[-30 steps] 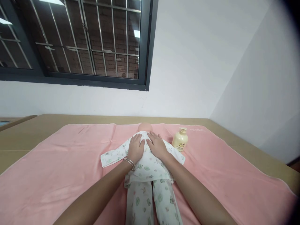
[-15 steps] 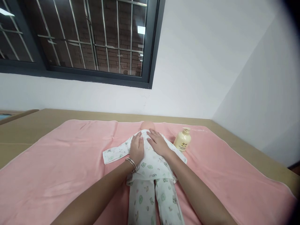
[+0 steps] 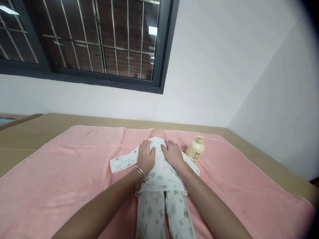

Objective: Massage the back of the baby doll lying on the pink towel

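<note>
A baby doll lies stretched out with its head [image 3: 158, 133] at the far end. It wears a white printed long-sleeved top [image 3: 159, 177] and matching trousers [image 3: 151, 212]. My left hand [image 3: 146, 156] lies flat on the left side of the top near the shoulder, fingers extended and thumb apart; bangles circle that wrist. On the right side of the top rests my right hand [image 3: 172, 154], also flat with the fingers spread. The doll's left-hand sleeve [image 3: 124, 162] reaches out over the blanket, while my right forearm partly covers the other sleeve.
A pink blanket [image 3: 74, 172] lies under the doll on a wooden surface [image 3: 32, 136]. Right of the doll, a pale yellow pump bottle [image 3: 195, 149] stands close to the sleeve. Behind are a white wall [image 3: 199, 66] and a barred window [image 3: 107, 39].
My right hand has shifted slightly right, away from the middle of the chest, and its fingers point more straight ahead. My left thumb has spread from the fingers. The view has tilted slightly.
</note>
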Tool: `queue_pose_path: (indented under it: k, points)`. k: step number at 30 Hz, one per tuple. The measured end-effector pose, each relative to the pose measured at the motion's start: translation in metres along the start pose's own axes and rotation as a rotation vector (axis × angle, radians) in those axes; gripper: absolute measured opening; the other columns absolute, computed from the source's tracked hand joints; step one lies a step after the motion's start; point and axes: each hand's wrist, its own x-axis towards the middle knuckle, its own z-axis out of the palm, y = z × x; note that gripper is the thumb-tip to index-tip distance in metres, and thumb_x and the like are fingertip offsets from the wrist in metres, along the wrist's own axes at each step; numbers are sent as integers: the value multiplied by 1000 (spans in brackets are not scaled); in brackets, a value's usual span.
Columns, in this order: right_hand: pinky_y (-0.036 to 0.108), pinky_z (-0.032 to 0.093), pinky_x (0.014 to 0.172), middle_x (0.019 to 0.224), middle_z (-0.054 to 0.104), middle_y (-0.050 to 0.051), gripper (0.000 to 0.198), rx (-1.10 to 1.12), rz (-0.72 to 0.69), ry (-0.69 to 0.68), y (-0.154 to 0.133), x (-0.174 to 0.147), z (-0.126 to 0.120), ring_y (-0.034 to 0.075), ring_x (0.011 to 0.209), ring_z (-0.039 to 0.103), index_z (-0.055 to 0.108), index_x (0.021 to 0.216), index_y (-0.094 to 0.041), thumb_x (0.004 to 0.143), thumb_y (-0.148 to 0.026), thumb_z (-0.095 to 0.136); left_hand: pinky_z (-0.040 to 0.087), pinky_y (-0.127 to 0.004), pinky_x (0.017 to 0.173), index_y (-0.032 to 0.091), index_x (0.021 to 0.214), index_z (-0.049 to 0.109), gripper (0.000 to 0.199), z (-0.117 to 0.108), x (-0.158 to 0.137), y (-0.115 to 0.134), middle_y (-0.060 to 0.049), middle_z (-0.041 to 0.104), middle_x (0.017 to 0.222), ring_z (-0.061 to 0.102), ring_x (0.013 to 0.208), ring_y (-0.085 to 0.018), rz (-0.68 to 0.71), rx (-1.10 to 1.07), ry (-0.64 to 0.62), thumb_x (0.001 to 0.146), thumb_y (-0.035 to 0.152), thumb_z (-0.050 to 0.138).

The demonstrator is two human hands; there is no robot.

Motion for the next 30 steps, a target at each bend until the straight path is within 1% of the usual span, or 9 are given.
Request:
queue_pose_path:
  k: [3,5,7,9,11,18,23,26,30]
  points:
    - [47,18,112,141,47,22,53,-80,40,7,-7,-6,2,30,135,37,46,139,-8,100,-39,28,14,-66,115,17,130,54,46,-8,8,2,-17,46,146,34,139,-35,-84,202,-85,92,40,41]
    - [45,19,112,143,44,20,51,-75,19,17,-11,-8,3,29,136,36,44,141,-9,100,-36,29,10,-73,110,23,125,58,44,-16,17,1,-14,53,139,42,133,-37,-128,279,-141,93,46,40]
    - [45,19,111,143,46,17,49,-23,17,16,-10,-4,3,28,135,36,48,138,-13,99,-38,30,21,-70,108,24,123,60,46,-22,25,-2,-13,63,126,52,122,-35,-123,311,-205,93,50,37]
    - [47,22,109,135,54,15,49,35,50,4,-5,3,2,29,129,42,53,133,-16,98,-43,33,37,-57,102,23,125,59,48,-26,31,-5,-13,67,115,58,112,-32,-95,316,-263,93,50,35]
    - [47,29,103,122,61,15,48,60,98,11,0,9,3,30,119,50,58,126,-16,96,-46,36,44,-45,93,23,124,60,48,-27,33,-7,-12,67,109,60,106,-30,-65,314,-292,93,50,36]
    - [40,35,92,110,64,11,35,145,66,119,-6,9,12,28,109,52,65,113,-20,91,-40,46,43,-38,87,26,106,71,39,-35,32,-7,-8,65,94,60,100,-26,-76,287,-178,91,46,41]
    - [38,33,95,112,65,9,32,150,9,153,-12,9,12,26,110,52,65,114,-20,90,-37,50,41,-48,93,26,99,73,33,-39,33,-4,-9,65,100,56,106,-29,-85,322,-114,89,41,45]
    - [35,30,101,110,66,8,24,71,-117,193,-16,7,6,23,108,54,66,106,-19,91,-28,48,38,-51,100,23,103,71,30,-36,30,7,-10,62,117,52,116,-30,-3,310,-77,87,34,48]
    - [32,31,101,98,68,7,26,-61,-181,155,-22,-8,-8,19,93,60,65,93,-17,94,-19,39,43,-42,101,13,117,62,35,-30,17,24,-12,64,117,56,113,-25,112,164,-168,89,25,45]
